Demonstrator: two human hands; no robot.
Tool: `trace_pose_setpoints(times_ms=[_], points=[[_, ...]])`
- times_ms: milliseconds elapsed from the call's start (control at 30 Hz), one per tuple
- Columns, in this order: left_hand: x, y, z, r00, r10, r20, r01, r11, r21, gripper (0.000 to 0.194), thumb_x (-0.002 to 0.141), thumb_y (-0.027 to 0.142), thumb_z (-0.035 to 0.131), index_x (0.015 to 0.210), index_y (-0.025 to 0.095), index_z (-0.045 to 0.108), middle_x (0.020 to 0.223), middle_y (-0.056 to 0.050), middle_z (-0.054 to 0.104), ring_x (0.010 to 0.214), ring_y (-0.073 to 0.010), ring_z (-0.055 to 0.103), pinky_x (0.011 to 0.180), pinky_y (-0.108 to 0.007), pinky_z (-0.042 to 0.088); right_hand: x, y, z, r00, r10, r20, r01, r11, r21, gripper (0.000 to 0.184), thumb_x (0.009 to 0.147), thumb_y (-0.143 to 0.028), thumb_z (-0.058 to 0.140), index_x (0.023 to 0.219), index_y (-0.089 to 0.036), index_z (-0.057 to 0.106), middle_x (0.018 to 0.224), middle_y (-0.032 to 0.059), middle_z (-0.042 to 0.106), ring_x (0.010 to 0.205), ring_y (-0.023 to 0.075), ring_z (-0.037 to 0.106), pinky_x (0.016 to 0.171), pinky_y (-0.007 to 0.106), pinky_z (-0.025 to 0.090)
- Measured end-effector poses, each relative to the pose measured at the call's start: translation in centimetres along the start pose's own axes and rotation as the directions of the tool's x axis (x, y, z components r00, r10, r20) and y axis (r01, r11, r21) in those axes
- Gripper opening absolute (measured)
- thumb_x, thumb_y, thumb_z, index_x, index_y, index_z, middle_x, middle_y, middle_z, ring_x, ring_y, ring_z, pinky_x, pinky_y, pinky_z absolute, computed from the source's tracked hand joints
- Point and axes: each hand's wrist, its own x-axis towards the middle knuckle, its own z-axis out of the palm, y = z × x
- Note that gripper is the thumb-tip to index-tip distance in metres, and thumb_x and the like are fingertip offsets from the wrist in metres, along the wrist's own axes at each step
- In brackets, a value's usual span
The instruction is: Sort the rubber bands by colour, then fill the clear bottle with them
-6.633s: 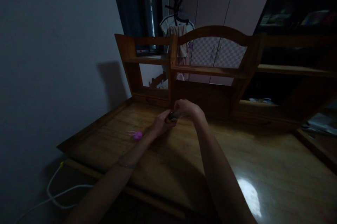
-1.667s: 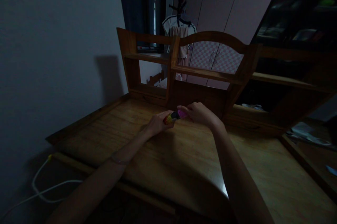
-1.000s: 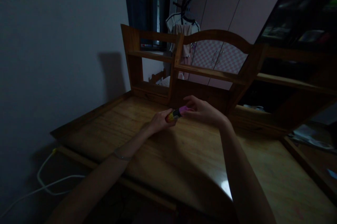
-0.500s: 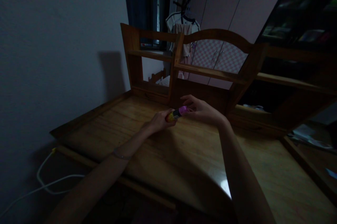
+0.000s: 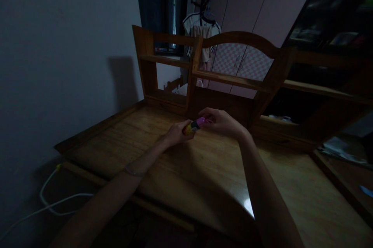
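Observation:
Both my hands meet over the back of a wooden desk (image 5: 204, 186) in a dim room. My left hand (image 5: 175, 134) is closed round the yellow and red end of a small stick-shaped object (image 5: 190, 128). My right hand (image 5: 223, 122) pinches the pink piece (image 5: 201, 121) at the object's other end. The object is held just above the desktop, and its middle looks dark. What the object is I cannot make out.
A wooden shelf unit (image 5: 233, 79) stands along the desk's back edge, right behind my hands. A grey wall (image 5: 58, 53) borders the left side. A white cable (image 5: 52, 209) loops below the desk's left corner. Clothes (image 5: 201, 34) hang behind the shelf; papers (image 5: 340, 149) lie at the right.
The pink piece lay on the desk to the left at first; now it sits at the end of the object under my right fingers. In the last second, hands barely moved.

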Motion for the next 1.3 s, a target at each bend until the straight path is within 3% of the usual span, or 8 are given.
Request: trace_pose_setpoints(times_ms=[67,167,300,500,667,900,1100,1300], points=[[0.0,0.2,-0.1,1.000,0.022,0.013,-0.022,1.000,-0.010,0.045,0.074,0.034,0.067,0.117,0.023,0.058,0.101,-0.001,0.066,0.086,-0.0180,0.063,0.076,-0.025,0.046,0.2,0.1,0.1,0.997,0.076,-0.031,-0.078,0.994,-0.078,0.028,0.089,-0.043,0.057,0.097,-0.018,0.067,0.078,0.0040,0.069,0.070,0.0151,0.064,0.062,0.022,0.043],[0.1,0.6,-0.3,0.999,0.041,0.025,-0.041,0.999,-0.021,0.039,0.075,0.034,0.065,0.113,0.024,0.059,0.099,0.000,0.066,0.084,-0.0164,0.062,0.076,-0.023,0.045,0.2,0.3,0.2,0.984,0.148,-0.098,-0.163,0.974,-0.159,0.040,0.091,-0.052,0.050,0.088,-0.017,0.069,0.070,0.0058,0.067,0.066,0.0164,0.062,0.059,0.024,0.041],[0.0,0.9,-0.5,1.000,-0.012,0.013,0.013,1.000,-0.008,0.043,0.074,0.037,0.066,0.114,0.022,0.059,0.097,-0.001,0.066,0.083,-0.0175,0.062,0.074,-0.024,0.045,0.0,0.7,0.0,0.999,0.045,-0.018,-0.046,0.997,-0.061,0.042,0.079,-0.043,0.069,0.114,-0.021,0.061,0.092,0.0039,0.069,0.080,0.0161,0.063,0.067,0.023,0.043],[0.0,1.1,-0.6,0.999,0.000,0.044,0.002,0.999,-0.049,0.042,0.073,0.033,0.067,0.113,0.023,0.061,0.099,0.000,0.066,0.085,-0.0177,0.062,0.076,-0.024,0.045,0.3,1.1,0.4,0.998,-0.009,0.060,0.016,0.993,-0.115,0.026,0.077,-0.023,0.067,0.102,-0.019,0.067,0.088,0.0022,0.069,0.076,0.0137,0.061,0.066,0.022,0.042],[-0.1,1.3,-0.7,0.999,0.002,0.048,0.001,0.998,-0.062,0.041,0.073,0.034,0.067,0.112,0.023,0.062,0.101,0.000,0.066,0.088,-0.0182,0.062,0.076,-0.024,0.045,0.7,1.3,0.8,0.997,0.053,0.055,-0.045,0.989,-0.139,0.024,0.082,-0.035,0.062,0.095,-0.016,0.068,0.080,0.0037,0.069,0.068,0.0140,0.061,0.059,0.022,0.039],[-0.2,1.3,-0.6,0.993,0.003,0.119,0.006,0.997,-0.075,0.041,0.074,0.036,0.066,0.112,0.022,0.060,0.096,0.000,0.066,0.084,-0.0175,0.061,0.073,-0.023,0.044,0.9,1.5,1.3,0.973,0.184,0.141,-0.169,0.979,-0.109,0.041,0.088,-0.050,0.050,0.080,-0.013,0.066,0.066,0.0061,0.066,0.053,0.0139,0.060,0.049,0.023,0.038],[-0.2,1.4,-0.4,0.995,-0.032,0.092,0.042,0.993,-0.110,0.034,0.077,0.041,0.063,0.101,0.018,0.060,0.083,0.001,0.061,0.072,-0.0136,0.056,0.064,-0.021,0.041,1.0,1.6,1.6,0.993,0.090,0.076,-0.079,0.987,-0.142,0.037,0.081,-0.050,0.064,0.096,-0.017,0.061,0.080,0.0052,0.067,0.063,0.0136,0.060,0.053,0.022,0.037],[-0.2,0.9,-0.1,0.996,-0.010,0.085,0.020,0.992,-0.124,0.037,0.076,0.043,0.065,0.101,0.017,0.059,0.085,0.000,0.062,0.074,-0.0149,0.058,0.064,-0.023,0.042,1.1,1.6,1.7,0.997,0.055,0.059,-0.039,0.969,-0.243,0.041,0.084,-0.058,0.056,0.089,-0.017,0.058,0.075,0.0040,0.063,0.063,0.0138,0.055,0.054,0.023,0.033]])
